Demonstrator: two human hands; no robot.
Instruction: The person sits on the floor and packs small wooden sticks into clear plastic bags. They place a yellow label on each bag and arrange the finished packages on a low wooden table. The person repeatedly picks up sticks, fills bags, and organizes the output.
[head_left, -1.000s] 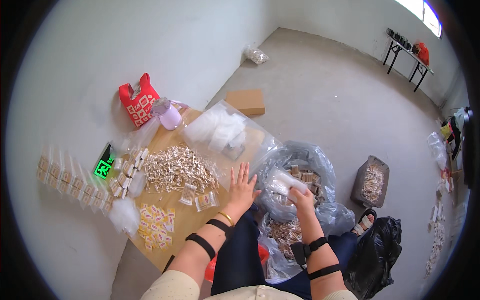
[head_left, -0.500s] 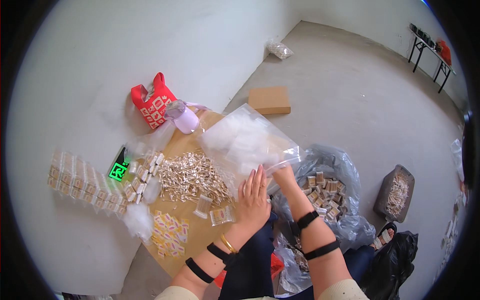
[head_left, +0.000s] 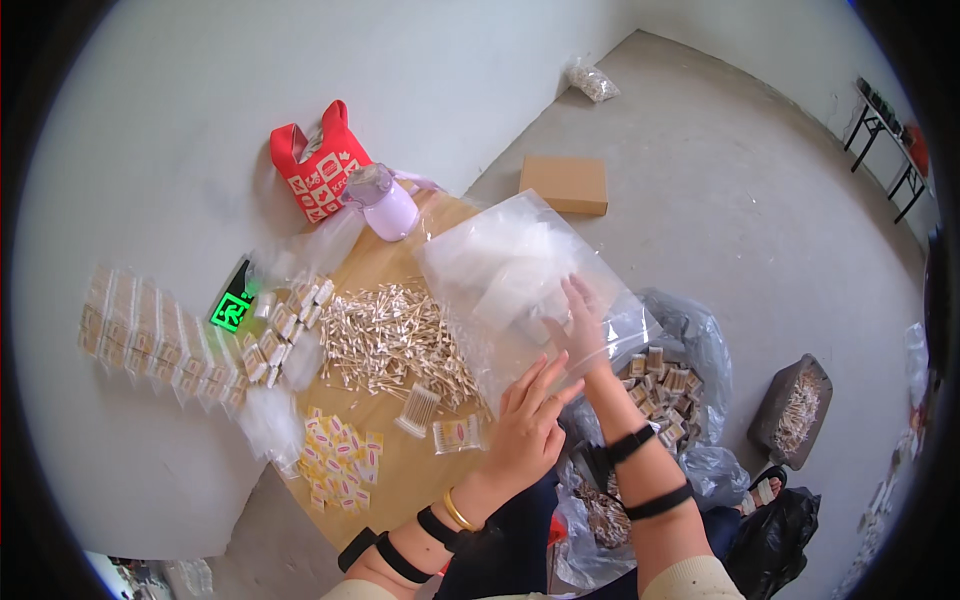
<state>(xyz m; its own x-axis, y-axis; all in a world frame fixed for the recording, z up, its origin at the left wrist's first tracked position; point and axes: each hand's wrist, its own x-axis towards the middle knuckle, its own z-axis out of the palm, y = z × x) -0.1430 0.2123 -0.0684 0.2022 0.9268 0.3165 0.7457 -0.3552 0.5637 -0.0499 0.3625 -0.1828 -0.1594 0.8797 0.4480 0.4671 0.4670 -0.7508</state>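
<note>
My right hand point(head_left: 580, 325) reaches into a large clear plastic bag point(head_left: 515, 270) full of small clear bags, lying on the right part of a low wooden board point(head_left: 400, 480). My left hand point(head_left: 527, 420) rests with fingers spread on the near edge of that bag and holds nothing. Left of the bag lies a pile of cotton swabs point(head_left: 385, 340). Near my left hand sit a small bundle of swabs point(head_left: 417, 410) and a filled packet point(head_left: 457, 433). What my right fingers grip inside the bag cannot be seen.
Yellow-pink paper slips point(head_left: 335, 455) lie at the board's near corner. Rows of filled packets point(head_left: 150, 335) and a green-lit scale point(head_left: 232, 310) are at left. A lilac bottle point(head_left: 385, 200), red bag point(head_left: 315, 160) and cardboard box point(head_left: 565, 183) stand beyond. Bags of packets point(head_left: 665, 380) are at right.
My right hand has moved from the grey bag of packets at right up into the large clear bag. My left hand has shifted right onto that bag's edge.
</note>
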